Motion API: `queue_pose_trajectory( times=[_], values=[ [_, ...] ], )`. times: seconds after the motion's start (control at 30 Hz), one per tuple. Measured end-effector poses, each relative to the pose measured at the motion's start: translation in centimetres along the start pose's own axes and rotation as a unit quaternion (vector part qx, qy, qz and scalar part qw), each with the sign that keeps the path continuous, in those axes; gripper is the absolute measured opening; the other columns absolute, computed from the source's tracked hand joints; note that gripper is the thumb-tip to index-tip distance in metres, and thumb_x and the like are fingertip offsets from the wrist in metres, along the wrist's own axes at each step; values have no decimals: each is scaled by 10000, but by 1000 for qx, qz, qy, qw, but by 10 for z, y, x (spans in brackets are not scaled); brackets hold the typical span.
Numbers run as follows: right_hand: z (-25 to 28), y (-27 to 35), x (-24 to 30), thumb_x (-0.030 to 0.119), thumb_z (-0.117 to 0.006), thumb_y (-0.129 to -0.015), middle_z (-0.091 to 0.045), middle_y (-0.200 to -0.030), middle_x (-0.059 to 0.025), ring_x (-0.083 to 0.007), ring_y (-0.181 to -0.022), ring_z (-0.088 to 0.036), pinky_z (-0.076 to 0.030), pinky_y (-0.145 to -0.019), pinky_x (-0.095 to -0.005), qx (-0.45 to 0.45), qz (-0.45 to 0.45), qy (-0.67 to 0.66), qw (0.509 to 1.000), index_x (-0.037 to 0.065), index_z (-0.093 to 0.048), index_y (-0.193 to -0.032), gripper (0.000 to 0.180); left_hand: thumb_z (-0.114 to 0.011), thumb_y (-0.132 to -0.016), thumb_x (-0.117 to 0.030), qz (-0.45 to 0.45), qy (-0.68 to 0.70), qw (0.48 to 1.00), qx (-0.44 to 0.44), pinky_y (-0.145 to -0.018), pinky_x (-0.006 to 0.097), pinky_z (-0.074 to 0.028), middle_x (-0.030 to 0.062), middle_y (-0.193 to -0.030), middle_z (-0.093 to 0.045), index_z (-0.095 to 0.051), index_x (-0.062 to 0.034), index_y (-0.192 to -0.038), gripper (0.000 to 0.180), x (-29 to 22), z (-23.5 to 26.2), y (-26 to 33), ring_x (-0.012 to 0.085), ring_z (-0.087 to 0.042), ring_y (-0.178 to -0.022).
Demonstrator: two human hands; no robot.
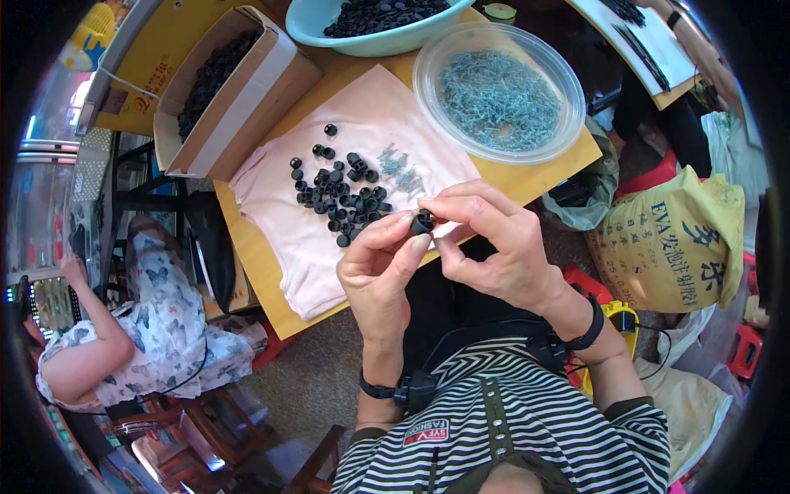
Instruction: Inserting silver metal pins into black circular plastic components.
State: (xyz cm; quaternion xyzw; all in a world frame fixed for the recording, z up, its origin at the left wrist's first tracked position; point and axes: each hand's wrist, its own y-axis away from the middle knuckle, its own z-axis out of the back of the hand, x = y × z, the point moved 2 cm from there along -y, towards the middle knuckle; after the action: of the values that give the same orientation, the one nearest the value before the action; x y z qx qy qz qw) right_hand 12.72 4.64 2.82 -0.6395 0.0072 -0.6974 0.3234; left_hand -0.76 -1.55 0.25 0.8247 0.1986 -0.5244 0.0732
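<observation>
Black plastic, small and mostly hidden by fingertips, is what both our hands meet on: the small black piece [421,225] sits just off the near edge of the worktop [568,165], inside the grip. Taking that piece as the clock's centre, with twelve pointing away from our body, our left hand [374,267] comes in from eight o'clock, thumb and forefinger pinched on it; our right hand [502,239] comes from three, fingertips clamped on its upper right side. Its long axis we cannot make out, nor whether any metal is between the fingers. What matters most in space is the little spread of silver fasteners [405,179] at eleven o'clock, just beyond the fingertips on the pink cloth [309,276], their long axes pointing mixed ways; our right forefinger's tip looks slightly nearer to them than the left's. At ten o'clock lies the heap of black caps [346,200], closer to our left hand. Farther out, a clear tub [573,103] of fasteners stands at one, a pale bowl [391,43] just short of twelve, and a cardboard carton [247,99] at ten.
</observation>
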Motion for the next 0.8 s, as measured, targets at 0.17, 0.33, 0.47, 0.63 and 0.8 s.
queue_pose_trajectory(
  times=[0.17,0.33,0.47,0.63,0.8],
  values=[
    [-4,2,-7,-52,-673,-672,-587,-903,-113,-217,-777,-607,-531,-631,-279,-33,61,75,995,6,-600,-1010,351,-648,-752,100,59,46,997,-12,-835,280,-507,142,-1032,-617,-634,13,-949,216,2,-1,2,172,-614,-912],
    [-2,-2,-6,-29,-696,-644,-589,-850,-104,-230,-761,-600,-504,-639,-301,-29,95,135,986,4,-607,-961,330,-658,-753,90,78,75,994,-9,-816,272,-515,131,-1016,-624,-644,5,-929,196,8,-2,0,160,-615,-898],
    [-2,-2,-5,-32,-688,-647,-591,-805,-98,-228,-738,-600,-497,-630,-303,-43,104,138,984,0,-606,-923,290,-659,-754,88,78,104,991,-21,-815,263,-513,130,-1011,-627,-647,8,-919,184,10,-4,2,161,-616,-897],
    [-3,-1,-2,-47,-675,-656,-595,-783,-97,-228,-708,-603,-495,-612,-298,-52,103,147,982,-2,-608,-893,251,-659,-757,86,75,124,989,-29,-826,261,-504,129,-1012,-628,-643,6,-933,194,12,-6,4,160,-616,-900],
    [-3,3,-6,-55,-670,-655,-596,-772,-96,-236,-676,-598,-493,-607,-301,-78,144,145,976,-7,-613,-883,240,-659,-756,88,70,122,990,-29,-819,263,-505,125,-1005,-629,-638,7,-940,202,16,-10,6,158,-617,-893]
  ],
)
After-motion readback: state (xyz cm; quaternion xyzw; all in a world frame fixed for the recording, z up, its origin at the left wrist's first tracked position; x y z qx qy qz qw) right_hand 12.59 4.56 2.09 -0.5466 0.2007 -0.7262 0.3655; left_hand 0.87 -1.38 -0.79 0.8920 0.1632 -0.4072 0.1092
